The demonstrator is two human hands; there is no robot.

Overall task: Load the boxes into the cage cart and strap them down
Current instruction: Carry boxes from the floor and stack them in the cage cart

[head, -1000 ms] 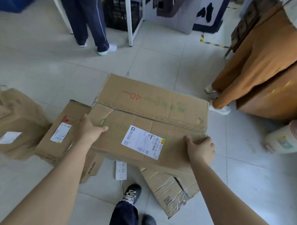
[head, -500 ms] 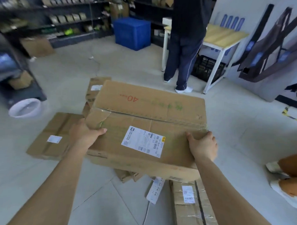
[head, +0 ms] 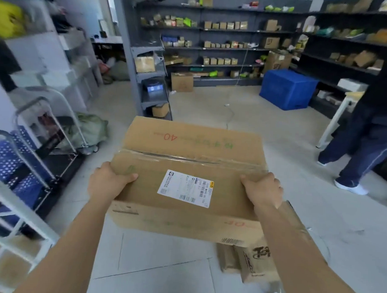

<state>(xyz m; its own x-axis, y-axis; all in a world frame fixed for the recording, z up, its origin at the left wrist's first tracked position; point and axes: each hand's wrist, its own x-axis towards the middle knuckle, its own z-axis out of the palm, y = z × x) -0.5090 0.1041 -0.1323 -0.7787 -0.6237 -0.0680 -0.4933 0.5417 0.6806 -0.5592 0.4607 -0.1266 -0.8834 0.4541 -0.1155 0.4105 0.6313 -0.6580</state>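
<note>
A large taped cardboard box (head: 192, 150) with a white shipping label and a red "40" is held up in front of me, off the floor. My left hand (head: 108, 182) grips its left near edge and my right hand (head: 263, 190) grips its right near edge. At the bottom left stands the white metal frame of a cage cart (head: 21, 219), with brown cardboard showing behind its bars. Other cardboard boxes (head: 250, 264) lie on the floor below the held box.
Folding hand trolleys (head: 50, 128) with blue perforated panels stand at left beside a green sack (head: 90, 129). A person in dark trousers (head: 361, 147) stands at right by a white table. A blue crate (head: 286, 90) and dark stocked shelves (head: 214, 37) fill the back.
I have lifted the box off the floor pile and turned left. The view went from floor and people's legs to the shelves, trolleys and cage cart.
</note>
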